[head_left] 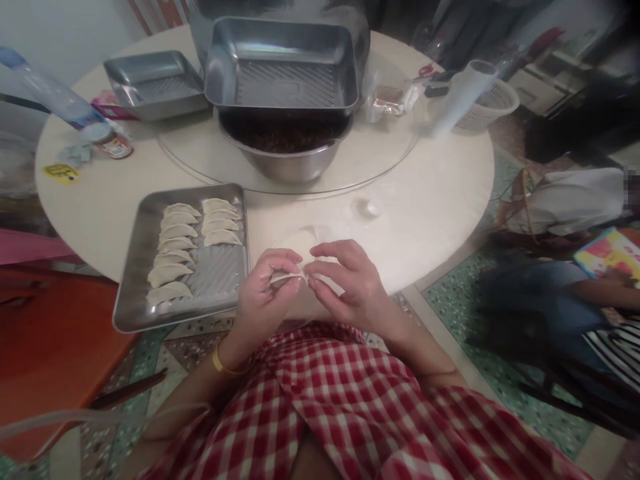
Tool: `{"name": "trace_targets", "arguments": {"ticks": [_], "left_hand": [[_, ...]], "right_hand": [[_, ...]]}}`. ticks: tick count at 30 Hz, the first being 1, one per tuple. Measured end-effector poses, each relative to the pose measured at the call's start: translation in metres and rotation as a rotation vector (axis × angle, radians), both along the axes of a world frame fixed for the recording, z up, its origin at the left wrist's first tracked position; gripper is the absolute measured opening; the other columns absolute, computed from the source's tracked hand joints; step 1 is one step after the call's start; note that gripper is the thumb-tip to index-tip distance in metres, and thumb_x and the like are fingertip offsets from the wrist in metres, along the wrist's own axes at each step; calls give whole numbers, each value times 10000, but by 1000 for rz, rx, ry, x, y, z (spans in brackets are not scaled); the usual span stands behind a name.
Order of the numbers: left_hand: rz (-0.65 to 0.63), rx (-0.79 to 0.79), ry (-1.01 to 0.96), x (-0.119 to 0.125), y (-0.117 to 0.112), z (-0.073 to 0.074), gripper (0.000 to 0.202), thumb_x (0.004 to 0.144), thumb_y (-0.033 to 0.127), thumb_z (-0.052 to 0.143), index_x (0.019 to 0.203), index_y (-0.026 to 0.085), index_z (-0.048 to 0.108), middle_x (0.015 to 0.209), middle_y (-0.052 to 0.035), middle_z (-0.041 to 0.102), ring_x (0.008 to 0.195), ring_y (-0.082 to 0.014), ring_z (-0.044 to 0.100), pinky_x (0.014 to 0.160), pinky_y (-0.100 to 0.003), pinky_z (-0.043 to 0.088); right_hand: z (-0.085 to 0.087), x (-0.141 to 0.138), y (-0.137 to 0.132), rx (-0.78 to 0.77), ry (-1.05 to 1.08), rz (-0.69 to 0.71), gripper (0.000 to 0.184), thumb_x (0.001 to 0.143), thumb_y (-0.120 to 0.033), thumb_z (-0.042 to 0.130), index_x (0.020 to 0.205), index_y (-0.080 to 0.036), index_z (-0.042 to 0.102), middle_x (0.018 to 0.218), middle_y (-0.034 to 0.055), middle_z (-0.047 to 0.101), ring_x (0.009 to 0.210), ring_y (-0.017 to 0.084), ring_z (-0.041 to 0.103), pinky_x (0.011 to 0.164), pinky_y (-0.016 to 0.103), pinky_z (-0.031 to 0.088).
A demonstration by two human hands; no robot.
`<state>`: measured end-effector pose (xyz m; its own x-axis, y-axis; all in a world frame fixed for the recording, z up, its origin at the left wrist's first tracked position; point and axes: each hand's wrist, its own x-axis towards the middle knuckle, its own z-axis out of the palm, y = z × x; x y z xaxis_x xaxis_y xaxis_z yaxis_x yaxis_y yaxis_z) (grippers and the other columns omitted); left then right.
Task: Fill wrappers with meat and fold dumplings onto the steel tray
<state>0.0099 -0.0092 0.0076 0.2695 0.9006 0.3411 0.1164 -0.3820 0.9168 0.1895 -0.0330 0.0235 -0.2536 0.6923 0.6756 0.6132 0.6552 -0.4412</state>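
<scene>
My left hand (pixel 264 293) and my right hand (pixel 345 283) meet over the near edge of the round table (pixel 430 200), both pinching one pale dumpling (pixel 289 276) between their fingertips. To the left lies a metal tray (pixel 131 293) with several folded dumplings (pixel 173 257) in two rows. A stack of round wrappers (pixel 300 241) sits on the table just beyond my fingers. A steel bowl (pixel 290 163) of dark filling stands farther back.
An empty metal pan (pixel 283 67) rests on the bowl and a smaller pan (pixel 153 83) stands at the back left. A plastic bottle (pixel 50 93), a small jar (pixel 113 143) and a white basket (pixel 493 103) are also there. A person (pixel 575 293) sits at the right.
</scene>
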Motion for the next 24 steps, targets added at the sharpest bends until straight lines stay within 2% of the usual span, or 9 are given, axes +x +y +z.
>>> {"name": "trace_targets", "arguments": {"ticks": [4, 7, 12, 15, 20, 24], "left_hand": [[-6, -5, -31, 0, 0, -2, 78, 836, 163, 595, 889, 221, 600, 970, -35, 642, 840, -159, 615, 712, -297, 518], [-20, -21, -37, 0, 0, -4, 75, 842, 164, 594, 891, 219, 602, 927, -19, 640, 769, -139, 605, 704, -291, 513], [-43, -1, 13, -1, -1, -3, 81, 828, 146, 598, 880, 208, 599, 929, -25, 651, 785, -141, 607, 710, -279, 509], [-56, 57, 28, -1, -2, -2, 102, 823, 126, 597, 885, 207, 598, 934, -32, 652, 839, -149, 616, 713, -265, 507], [-79, 146, 88, 1, 1, -3, 103, 837, 122, 593, 895, 206, 602, 939, -35, 659, 889, -157, 630, 798, -286, 511], [-64, 177, 109, 2, 3, -6, 131, 835, 98, 584, 904, 209, 593, 951, -23, 655, 899, -145, 630, 812, -274, 505]], "right_hand": [[-4, -1, 0, 61, -75, -20, 151, 879, -176, 596, 1011, -209, 662, 1100, 95, 695, 976, 219, 626, 840, 411, 524], [-6, -3, 2, 62, -40, -36, 136, 884, -163, 579, 973, -211, 668, 1062, 86, 708, 944, 209, 633, 811, 398, 533], [-7, -5, 5, -160, 247, -48, 90, 882, -179, 581, 865, -199, 667, 942, 66, 719, 915, 177, 663, 804, 353, 556], [-9, -6, 6, -283, 348, -27, 85, 880, -198, 585, 834, -211, 654, 932, 44, 720, 918, 162, 672, 826, 343, 557], [-10, -8, 4, -322, 395, -34, 90, 875, -195, 581, 818, -219, 647, 935, 34, 715, 933, 156, 666, 849, 345, 551], [-10, -12, 1, -348, 413, -23, 83, 883, -207, 592, 835, -221, 659, 951, 35, 708, 956, 156, 665, 855, 343, 554]]}}
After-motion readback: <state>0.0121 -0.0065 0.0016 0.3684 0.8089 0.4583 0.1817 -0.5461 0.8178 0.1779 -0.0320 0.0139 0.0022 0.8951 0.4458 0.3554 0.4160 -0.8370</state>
